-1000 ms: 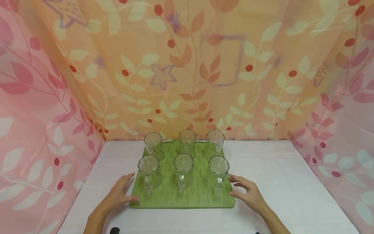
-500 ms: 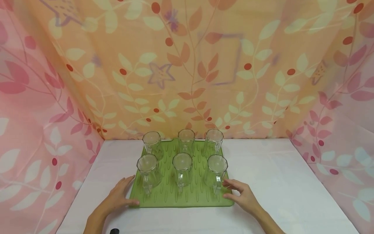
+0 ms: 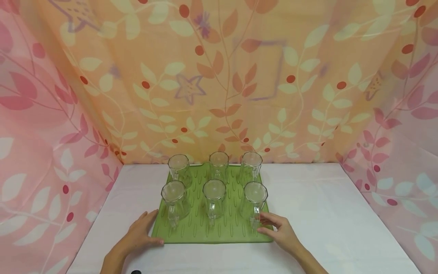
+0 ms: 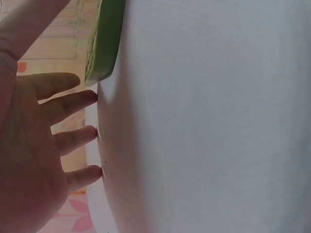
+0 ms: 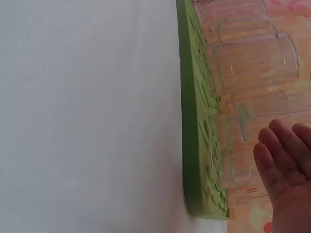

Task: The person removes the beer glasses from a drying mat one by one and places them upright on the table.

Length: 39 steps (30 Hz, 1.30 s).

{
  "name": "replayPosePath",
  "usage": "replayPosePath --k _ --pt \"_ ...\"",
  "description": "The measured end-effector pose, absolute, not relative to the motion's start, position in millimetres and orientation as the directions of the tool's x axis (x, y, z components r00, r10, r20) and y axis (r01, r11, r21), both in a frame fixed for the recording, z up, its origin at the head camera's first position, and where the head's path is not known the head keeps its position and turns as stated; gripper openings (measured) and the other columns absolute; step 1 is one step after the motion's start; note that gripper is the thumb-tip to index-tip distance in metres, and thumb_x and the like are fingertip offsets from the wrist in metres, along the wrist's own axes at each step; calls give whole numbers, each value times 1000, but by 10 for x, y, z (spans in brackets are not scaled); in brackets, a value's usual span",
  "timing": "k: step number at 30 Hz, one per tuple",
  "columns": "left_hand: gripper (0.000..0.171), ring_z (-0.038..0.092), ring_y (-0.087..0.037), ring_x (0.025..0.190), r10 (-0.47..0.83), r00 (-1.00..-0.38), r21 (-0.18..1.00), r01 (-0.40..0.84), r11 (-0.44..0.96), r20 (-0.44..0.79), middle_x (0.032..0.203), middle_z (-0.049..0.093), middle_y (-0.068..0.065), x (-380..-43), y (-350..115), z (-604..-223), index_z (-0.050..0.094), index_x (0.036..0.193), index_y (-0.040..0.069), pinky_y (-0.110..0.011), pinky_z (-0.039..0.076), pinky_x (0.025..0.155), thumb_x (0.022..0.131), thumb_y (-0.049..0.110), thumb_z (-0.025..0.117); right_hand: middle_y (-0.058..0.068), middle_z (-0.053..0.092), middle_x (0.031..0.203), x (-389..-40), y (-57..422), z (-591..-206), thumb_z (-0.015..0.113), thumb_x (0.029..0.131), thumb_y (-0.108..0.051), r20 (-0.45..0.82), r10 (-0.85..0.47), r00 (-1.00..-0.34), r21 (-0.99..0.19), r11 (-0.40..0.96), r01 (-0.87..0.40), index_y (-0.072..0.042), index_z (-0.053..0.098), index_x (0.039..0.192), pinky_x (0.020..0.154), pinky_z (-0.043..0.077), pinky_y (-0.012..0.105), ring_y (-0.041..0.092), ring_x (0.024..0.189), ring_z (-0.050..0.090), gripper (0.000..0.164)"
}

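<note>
Clear glass mugs stand in two rows of three on a green ribbed mat [image 3: 222,235]. My right hand [image 3: 283,231] is at the front right mug [image 3: 255,193], its fingertips right by the handle [image 3: 255,217]. In the right wrist view the fingers [image 5: 279,145] extend loosely beside the glass, curled around nothing. My left hand [image 3: 139,233] lies at the mat's front left corner, thumb tip over the edge. Its fingers [image 4: 73,104] are straight and spread near the white cloth in the left wrist view. The front left mug [image 3: 174,196] is the one nearest this hand.
The front middle mug [image 3: 214,196] and the back row, with its middle mug [image 3: 219,163], share the mat. A white cloth [image 3: 315,201] covers the table. Patterned fabric [image 3: 226,76] hangs behind and at both sides. A small black object [image 3: 136,272] shows at the bottom edge.
My right hand has moved left from the mat's right edge to the front right mug's handle. The left hand has shifted slightly down at its corner. The mugs stand as before.
</note>
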<state>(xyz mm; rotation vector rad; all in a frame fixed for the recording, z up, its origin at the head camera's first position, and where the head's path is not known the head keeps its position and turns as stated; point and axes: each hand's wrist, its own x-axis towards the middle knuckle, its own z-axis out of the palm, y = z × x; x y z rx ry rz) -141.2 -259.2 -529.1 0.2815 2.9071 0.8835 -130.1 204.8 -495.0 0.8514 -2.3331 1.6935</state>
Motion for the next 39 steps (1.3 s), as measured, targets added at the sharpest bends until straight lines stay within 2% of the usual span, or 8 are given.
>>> replayPosePath --k 5,12,23,32,39 --pt "111 19 -50 129 203 -977 569 129 812 -68 139 37 -24 -1413 -2586 -5284 36 137 -1 -72 15 96 52 54 79 27 62 98 -1309 2005 -4970 67 76 5 432 -346 -833 -838 187 -512 14 56 110 73 54 39 24 85 64 37" --pt "108 19 -49 130 200 -977 580 119 806 -79 138 38 -25 -1414 -2571 -5265 37 137 -2 -70 14 98 52 47 82 28 62 94 -1314 1947 -4976 66 75 9 481 -324 -815 -820 162 -549 14 58 106 71 55 32 20 81 64 32" --pt "107 20 -47 131 193 -976 578 99 810 -103 139 35 -25 -1400 -2535 -5253 36 137 -3 -66 11 102 52 42 83 20 66 82 -1256 1845 -4923 67 73 10 523 -222 -823 -781 263 -567 9 64 96 64 55 27 17 71 65 24" --pt "108 21 -46 130 183 -976 559 89 824 -115 139 37 -24 -1411 -2538 -5241 37 137 -2 -65 13 102 50 42 83 16 67 77 -1255 1805 -4941 69 69 14 576 -179 -798 -750 272 -603 6 66 86 60 53 20 12 66 64 19" --pt "109 20 -45 132 185 -975 556 88 826 -120 140 36 -21 -1437 -2556 -5274 36 138 0 -64 13 103 50 44 83 13 67 73 -1265 1788 -4914 70 67 15 581 -167 -796 -742 294 -603 4 66 79 57 53 20 13 63 63 16"
